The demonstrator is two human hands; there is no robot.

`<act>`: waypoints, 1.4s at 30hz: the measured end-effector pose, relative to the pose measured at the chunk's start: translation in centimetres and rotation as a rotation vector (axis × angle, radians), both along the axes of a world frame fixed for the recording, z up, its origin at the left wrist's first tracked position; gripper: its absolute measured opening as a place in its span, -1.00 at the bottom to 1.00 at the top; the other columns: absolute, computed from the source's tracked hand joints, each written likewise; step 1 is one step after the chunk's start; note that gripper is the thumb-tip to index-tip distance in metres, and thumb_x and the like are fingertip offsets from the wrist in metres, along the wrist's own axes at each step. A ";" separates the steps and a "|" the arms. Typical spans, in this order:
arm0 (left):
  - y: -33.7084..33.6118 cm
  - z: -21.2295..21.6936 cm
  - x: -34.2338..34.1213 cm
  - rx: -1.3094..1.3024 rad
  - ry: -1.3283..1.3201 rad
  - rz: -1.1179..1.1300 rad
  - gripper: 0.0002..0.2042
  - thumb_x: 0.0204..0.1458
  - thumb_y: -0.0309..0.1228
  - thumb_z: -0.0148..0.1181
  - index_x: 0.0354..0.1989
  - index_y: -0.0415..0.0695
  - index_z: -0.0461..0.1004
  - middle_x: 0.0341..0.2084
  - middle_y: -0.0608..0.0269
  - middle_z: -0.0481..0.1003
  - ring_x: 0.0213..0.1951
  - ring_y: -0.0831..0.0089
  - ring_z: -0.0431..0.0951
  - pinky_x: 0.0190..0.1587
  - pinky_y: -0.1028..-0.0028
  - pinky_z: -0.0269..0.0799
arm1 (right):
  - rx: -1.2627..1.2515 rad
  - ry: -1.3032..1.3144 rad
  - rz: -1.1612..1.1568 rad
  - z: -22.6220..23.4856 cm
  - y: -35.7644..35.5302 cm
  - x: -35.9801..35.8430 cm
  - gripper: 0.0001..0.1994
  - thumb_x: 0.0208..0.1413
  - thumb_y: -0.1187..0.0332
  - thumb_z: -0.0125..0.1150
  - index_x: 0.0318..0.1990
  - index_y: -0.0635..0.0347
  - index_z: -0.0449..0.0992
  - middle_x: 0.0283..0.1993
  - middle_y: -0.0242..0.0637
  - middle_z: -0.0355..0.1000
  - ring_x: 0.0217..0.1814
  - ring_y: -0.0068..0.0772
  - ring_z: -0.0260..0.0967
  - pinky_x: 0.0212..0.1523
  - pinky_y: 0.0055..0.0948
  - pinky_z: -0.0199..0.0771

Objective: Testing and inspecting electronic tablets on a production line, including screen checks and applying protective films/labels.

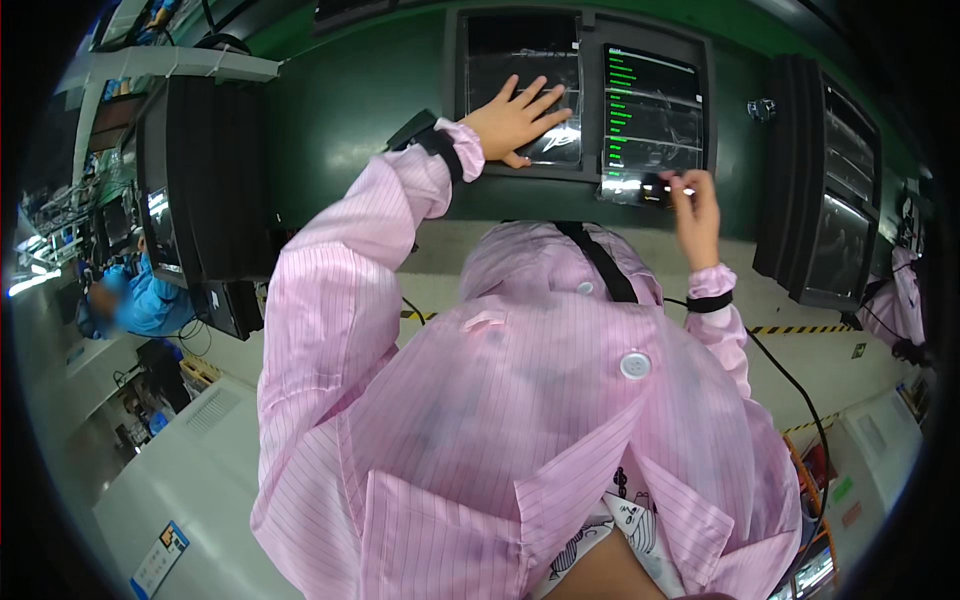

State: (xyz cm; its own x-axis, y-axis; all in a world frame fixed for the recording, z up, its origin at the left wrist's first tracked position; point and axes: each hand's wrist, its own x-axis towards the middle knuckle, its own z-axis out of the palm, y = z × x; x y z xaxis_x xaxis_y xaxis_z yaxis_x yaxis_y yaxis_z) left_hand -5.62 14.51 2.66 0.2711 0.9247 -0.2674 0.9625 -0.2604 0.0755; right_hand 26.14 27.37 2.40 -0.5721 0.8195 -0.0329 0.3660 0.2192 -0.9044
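Note:
Two dark glossy screens lie side by side in a grey foam tray [592,95]. My left hand [520,115] rests flat on the left screen [520,50], fingers spread and holding nothing. The right screen [650,115] is lit, with rows of green text down its left side. A clear, shiny flap [622,188] with a small dark part sticks out past its near edge. At that flap's right end my right hand [695,205] is closed in a pinch. Whatever lies between its fingertips is too small to make out.
The tray sits on a green bench top [350,110]. Dark foam trays stand stacked at left [220,170] and right [790,180], the right one holding screens. A crumpled clear piece [762,110] lies near the right stack. A person in blue [150,300] is at far left. A black cable [790,380] hangs at my right.

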 end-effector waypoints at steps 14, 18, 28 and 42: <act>-2.1 1.1 1.1 0.511 0.134 -0.223 -0.65 0.00 -0.38 0.11 0.00 0.09 0.29 0.32 -0.07 0.05 0.13 -0.26 0.34 -0.05 0.09 0.55 | -0.492 0.209 0.015 -1.3 -10.2 -3.4 -0.88 0.22 0.43 0.12 -0.28 0.23 0.32 -0.34 -0.29 0.52 -0.36 -0.62 0.38 -0.29 -0.62 0.37; -2.1 0.7 0.1 0.524 0.171 -0.328 -0.70 -0.01 -0.35 0.10 -0.06 -0.08 0.42 0.23 -0.19 0.20 0.05 -0.21 0.43 -0.05 0.11 0.54 | -0.746 0.204 -0.066 -0.9 -10.7 -3.2 -0.89 0.20 0.42 0.16 -0.19 0.23 0.42 -0.28 -0.28 0.52 -0.33 -0.62 0.41 -0.30 -0.62 0.38; -6.0 -1.5 2.4 0.422 -0.291 0.070 -0.43 -0.03 -0.11 0.19 0.22 0.20 0.27 0.29 0.02 0.15 0.30 -0.06 0.12 0.26 -0.17 -0.02 | -1.147 0.412 -0.310 -1.8 -12.0 -3.9 -0.84 0.18 0.42 0.18 -0.11 0.24 0.48 -0.17 -0.16 0.54 -0.27 -0.54 0.47 -0.19 -0.56 0.50; -7.5 -3.0 4.7 0.317 -0.225 0.466 -0.15 -0.20 0.27 0.22 0.35 0.47 0.07 0.41 -0.05 -0.18 0.39 -0.27 -0.27 0.14 -0.50 -0.26 | -1.144 0.377 -0.297 -3.2 -13.1 -4.4 -0.72 0.09 0.51 0.25 -0.03 0.39 0.51 -0.21 -0.17 0.55 -0.24 -0.46 0.51 -0.19 -0.58 0.54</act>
